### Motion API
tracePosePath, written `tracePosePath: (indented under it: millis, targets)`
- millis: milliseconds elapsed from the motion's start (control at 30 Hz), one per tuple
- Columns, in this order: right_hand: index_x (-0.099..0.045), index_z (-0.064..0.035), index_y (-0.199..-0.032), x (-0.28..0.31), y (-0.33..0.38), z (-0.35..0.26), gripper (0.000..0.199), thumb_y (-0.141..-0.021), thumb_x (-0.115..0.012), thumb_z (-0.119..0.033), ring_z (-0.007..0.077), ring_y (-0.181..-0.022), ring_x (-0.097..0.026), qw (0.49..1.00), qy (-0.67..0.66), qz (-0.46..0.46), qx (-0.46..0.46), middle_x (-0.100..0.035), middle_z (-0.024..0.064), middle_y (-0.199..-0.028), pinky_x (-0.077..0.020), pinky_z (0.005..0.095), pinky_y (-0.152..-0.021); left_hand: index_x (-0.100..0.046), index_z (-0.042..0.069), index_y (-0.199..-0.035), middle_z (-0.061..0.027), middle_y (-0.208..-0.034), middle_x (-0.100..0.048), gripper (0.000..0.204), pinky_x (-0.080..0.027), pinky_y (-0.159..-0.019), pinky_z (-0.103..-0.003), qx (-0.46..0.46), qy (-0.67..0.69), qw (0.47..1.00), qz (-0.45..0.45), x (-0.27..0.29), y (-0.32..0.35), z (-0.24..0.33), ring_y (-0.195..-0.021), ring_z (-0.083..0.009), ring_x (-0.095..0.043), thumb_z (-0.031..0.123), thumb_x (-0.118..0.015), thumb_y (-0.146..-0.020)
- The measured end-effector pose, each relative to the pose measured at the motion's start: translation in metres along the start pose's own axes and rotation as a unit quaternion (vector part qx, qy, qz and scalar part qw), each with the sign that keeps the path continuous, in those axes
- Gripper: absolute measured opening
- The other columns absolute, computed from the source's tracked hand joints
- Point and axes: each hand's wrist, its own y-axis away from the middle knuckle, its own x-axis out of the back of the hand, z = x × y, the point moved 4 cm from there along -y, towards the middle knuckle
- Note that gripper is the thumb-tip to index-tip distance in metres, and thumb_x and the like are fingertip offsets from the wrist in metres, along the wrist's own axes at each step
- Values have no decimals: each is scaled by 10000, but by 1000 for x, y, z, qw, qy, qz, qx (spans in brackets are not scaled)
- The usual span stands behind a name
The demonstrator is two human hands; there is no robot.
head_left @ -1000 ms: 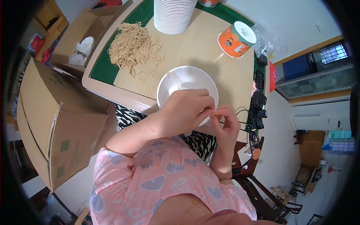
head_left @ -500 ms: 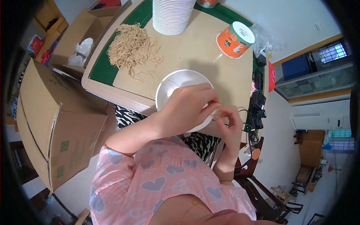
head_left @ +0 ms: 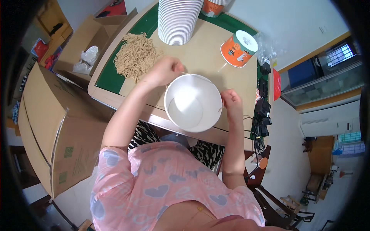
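A white-lined paper bucket [head_left: 189,111] sits near the table's front edge, its open mouth facing up toward me. My left hand [head_left: 167,71] is closed in a pinch just beyond the bucket's far left rim, on a thin tan cord [head_left: 186,73] that runs along that rim. At the right rim my right hand [head_left: 232,103] has its fingers closed against the bucket's side; a short cord end shows inside the wall beside them. Left of my left hand lies a tangled heap of tan cords [head_left: 135,56].
A tall stack of white paper buckets [head_left: 179,21] stands at the back. An orange printed bucket [head_left: 238,50] rests upside down at the right, by clear plastic bags [head_left: 266,48]. Black adapters and cables [head_left: 263,115] line the right edge. A large cardboard box [head_left: 77,146] is at my left.
My left hand has moved from over the bucket to its far left rim, uncovering the inside. My right hand has shifted up to the right rim. The bucket now faces me more fully.
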Motion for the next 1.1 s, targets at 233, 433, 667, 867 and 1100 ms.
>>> tracePosePath:
  millis: [233,433,667,867,1100]
  targets:
    - [-621,-8,-1166,-2,0,32,337,-861,-636,-149,160,-970,-616,984,151,-64,-74,-673,88,-1082,-489,307,-844,-650,15,-972,-115,-766,-688,274,-540,-560,-278,226,158,940,-200,-57,30,-79,-647,-132,-649,255,-546,-891]
    - [-584,-21,-1215,0,-9,20,344,-891,-585,-137,160,-1025,-597,975,174,-134,-33,-635,73,-1181,-487,309,-860,-612,3,-1119,-106,-849,-693,356,-544,-561,-268,195,318,916,-146,-59,45,-55,-668,-131,-654,269,-427,-971]
    - [-563,-66,-1178,10,-37,-66,407,-792,-525,58,96,-800,-580,977,159,-139,13,-593,24,-929,-502,255,-727,-509,19,-1297,-77,-1013,-644,432,-486,-739,-233,29,426,904,-16,-60,29,-31,-850,-96,-597,206,-618,-923]
    - [-609,-3,-1052,49,-76,-211,222,-848,-545,-65,132,-716,-603,864,367,178,296,-659,74,-877,-503,285,-656,-583,30,-1120,-74,-910,-632,246,-491,-669,-261,-25,308,939,152,-93,33,-76,-746,-136,-596,107,-628,-891]
    - [-594,-32,-1093,62,-151,-224,290,-803,-595,-48,341,-966,-558,614,566,256,487,-597,158,-1011,-447,419,-861,-639,31,-919,-107,-840,-616,81,-490,-606,-321,-52,136,964,223,-89,50,-64,-671,-234,-614,26,-593,-852]
